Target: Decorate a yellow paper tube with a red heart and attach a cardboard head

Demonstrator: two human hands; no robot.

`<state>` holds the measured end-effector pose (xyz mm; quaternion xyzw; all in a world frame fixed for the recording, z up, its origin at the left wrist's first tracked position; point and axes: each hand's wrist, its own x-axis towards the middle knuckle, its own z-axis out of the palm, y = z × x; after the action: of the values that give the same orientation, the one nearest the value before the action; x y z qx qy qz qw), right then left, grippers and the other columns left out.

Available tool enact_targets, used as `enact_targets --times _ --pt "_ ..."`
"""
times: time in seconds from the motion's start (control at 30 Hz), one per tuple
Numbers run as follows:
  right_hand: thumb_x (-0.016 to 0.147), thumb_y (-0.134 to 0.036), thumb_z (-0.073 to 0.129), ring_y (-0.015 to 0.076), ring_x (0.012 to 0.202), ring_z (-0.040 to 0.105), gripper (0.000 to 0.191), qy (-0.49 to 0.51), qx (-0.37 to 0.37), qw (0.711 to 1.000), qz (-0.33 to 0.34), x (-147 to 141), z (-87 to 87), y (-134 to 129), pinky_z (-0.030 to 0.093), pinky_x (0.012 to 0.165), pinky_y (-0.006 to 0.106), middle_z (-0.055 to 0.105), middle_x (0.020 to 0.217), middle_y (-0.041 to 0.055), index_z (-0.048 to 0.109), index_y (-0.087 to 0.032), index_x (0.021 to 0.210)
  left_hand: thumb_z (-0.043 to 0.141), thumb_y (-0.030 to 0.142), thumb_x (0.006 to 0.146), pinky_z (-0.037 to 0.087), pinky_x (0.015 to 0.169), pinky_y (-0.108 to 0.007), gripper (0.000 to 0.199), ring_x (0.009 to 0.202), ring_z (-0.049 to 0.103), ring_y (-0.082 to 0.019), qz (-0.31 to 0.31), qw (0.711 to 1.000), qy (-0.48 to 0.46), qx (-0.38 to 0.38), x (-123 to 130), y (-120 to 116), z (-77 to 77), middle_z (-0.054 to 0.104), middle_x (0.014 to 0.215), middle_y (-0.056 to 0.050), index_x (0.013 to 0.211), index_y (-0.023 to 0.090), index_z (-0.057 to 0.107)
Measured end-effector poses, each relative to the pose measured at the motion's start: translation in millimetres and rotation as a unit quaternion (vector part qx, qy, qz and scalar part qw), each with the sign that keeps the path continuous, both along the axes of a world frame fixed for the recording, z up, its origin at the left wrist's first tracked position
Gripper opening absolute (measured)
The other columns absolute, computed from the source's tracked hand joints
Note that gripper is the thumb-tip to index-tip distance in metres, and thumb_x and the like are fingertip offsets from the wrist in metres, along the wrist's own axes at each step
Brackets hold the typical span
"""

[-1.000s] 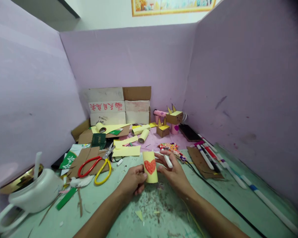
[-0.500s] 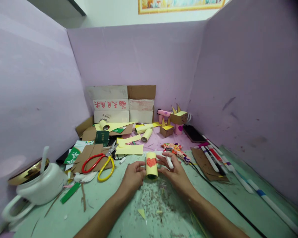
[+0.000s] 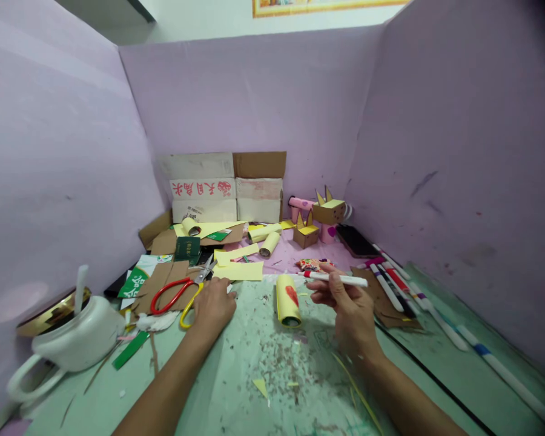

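A yellow paper tube (image 3: 287, 306) with a red heart lies on the green tabletop between my hands, touched by neither. My right hand (image 3: 345, 300) grips a red marker (image 3: 345, 279), its uncapped tip pointing left above the tube. To the left, my left hand (image 3: 214, 304) has its fingers curled down at a small white marker cap (image 3: 229, 289), which shows only in part. Scissors (image 3: 181, 295) with one red and one yellow handle lie beside that hand, which covers part of the yellow loop.
A white mug (image 3: 72, 339) with a spoon stands at left. Cardboard, yellow paper strips (image 3: 238, 271) and more tubes (image 3: 269, 244) lie behind. Small cardboard boxes with ears (image 3: 306, 236), a phone (image 3: 356, 241) and several markers (image 3: 393, 293) are at right. A black cable (image 3: 429, 369) crosses the right front.
My left hand has left the tube and moved left to the cap. My right hand has let go of the tube and drawn right, turning the marker level. The tube has rolled slightly right.
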<state>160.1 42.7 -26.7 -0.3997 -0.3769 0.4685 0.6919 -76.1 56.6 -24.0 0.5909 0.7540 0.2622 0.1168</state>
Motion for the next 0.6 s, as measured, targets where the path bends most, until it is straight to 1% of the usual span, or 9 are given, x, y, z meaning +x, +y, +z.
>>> enact_targets --times 0.07,0.13,0.2,0.23,0.3,0.37,0.4,0.53,0.6 --pt "0.069 -0.058 0.075 0.0136 0.049 0.06 0.051 -0.002 0.014 1.0 -0.009 1.0 0.5 -0.9 0.051 0.05 0.027 0.07 0.059 0.0017 0.074 -0.015 0.096 0.059 0.012 0.071 0.04 0.085 -0.044 0.011 0.103 0.059 -0.038 0.0 1.0 -0.001 0.003 -0.2 1.9 -3.7 0.069 0.096 -0.019 0.077 0.016 0.069" --pt "0.069 -0.059 0.074 0.0137 0.048 0.058 0.049 -0.003 0.024 1.0 0.0 1.3 -0.2 -1.8 0.049 0.047 0.027 0.067 0.056 0.0013 0.076 -0.014 0.088 0.057 0.01 0.072 0.04 0.085 -0.044 0.014 0.101 0.059 -0.036 -0.008 1.0 -0.021 0.015 0.0 2.6 -3.9 0.07 0.096 -0.019 0.077 0.016 0.069" --pt "0.068 -0.058 0.075 0.0134 0.047 0.058 0.046 0.0 0.03 0.999 0.016 0.8 -1.2 -3.0 0.048 0.046 0.026 0.065 0.055 0.0011 0.076 -0.015 0.082 0.055 0.011 0.074 0.042 0.084 -0.04 0.016 0.098 0.06 -0.032 -0.039 0.997 -0.063 0.034 2.3 1.2 -0.7 0.07 0.097 -0.016 0.081 0.015 0.069" --pt "0.068 -0.057 0.076 0.0131 0.047 0.058 0.044 0.002 0.033 0.999 0.023 0.3 -1.8 -3.8 0.048 0.046 0.026 0.065 0.055 0.0009 0.075 -0.015 0.081 0.055 0.013 0.076 0.044 0.081 -0.037 0.017 0.093 0.061 -0.029 -0.063 0.993 -0.091 0.043 4.9 -0.6 1.6 0.071 0.095 -0.014 0.084 0.015 0.07" --pt "0.071 -0.054 0.076 0.0132 0.047 0.058 0.039 0.001 0.047 0.998 0.04 -1.3 -2.8 -5.4 0.048 0.047 0.026 0.065 0.057 0.0006 0.074 -0.016 0.08 0.056 0.019 0.078 0.046 0.07 -0.031 0.017 0.077 0.062 -0.022 -0.117 0.98 -0.154 0.049 13.0 -6.1 6.6 0.072 0.083 -0.008 0.086 0.016 0.071" --pt "0.075 -0.05 0.074 0.014 0.049 0.059 0.034 -0.009 0.065 0.996 0.059 -3.1 -3.4 -6.9 0.049 0.048 0.026 0.066 0.059 0.0009 0.073 -0.017 0.08 0.059 0.027 0.078 0.044 0.057 -0.026 0.018 0.058 0.057 -0.016 -0.165 0.963 -0.206 0.044 23.5 -13.5 11.0 0.067 0.066 -0.003 0.085 0.016 0.072" --pt "0.076 -0.049 0.073 0.0143 0.05 0.06 0.032 -0.015 0.075 0.995 0.068 -3.8 -3.6 -7.5 0.05 0.048 0.026 0.066 0.059 0.001 0.072 -0.017 0.08 0.06 0.029 0.077 0.041 0.052 -0.025 0.019 0.053 0.053 -0.014 -0.183 0.955 -0.228 0.041 28.7 -17.4 12.8 0.064 0.061 -0.001 0.084 0.017 0.072" --pt "0.079 -0.049 0.072 0.0134 0.05 0.06 0.031 -0.04 0.09 0.992 0.082 -5.6 -3.0 -9.0 0.05 0.049 0.024 0.066 0.058 0.0007 0.07 -0.018 0.078 0.068 0.028 0.07 0.038 0.05 -0.023 0.016 0.051 0.049 -0.012 -0.223 0.914 -0.335 0.041 42.1 -29.1 18.4 0.061 0.06 0.0 0.08 0.017 0.073" --pt "0.079 -0.049 0.071 0.0132 0.05 0.06 0.031 -0.046 0.092 0.991 0.084 -6.0 -2.7 -9.8 0.05 0.048 0.024 0.066 0.057 0.0006 0.07 -0.018 0.078 0.069 0.025 0.069 0.037 0.051 -0.024 0.014 0.052 0.049 -0.012 -0.23 0.904 -0.356 0.047 44.1 -31.8 20.2 0.062 0.06 0.0 0.079 0.017 0.074"
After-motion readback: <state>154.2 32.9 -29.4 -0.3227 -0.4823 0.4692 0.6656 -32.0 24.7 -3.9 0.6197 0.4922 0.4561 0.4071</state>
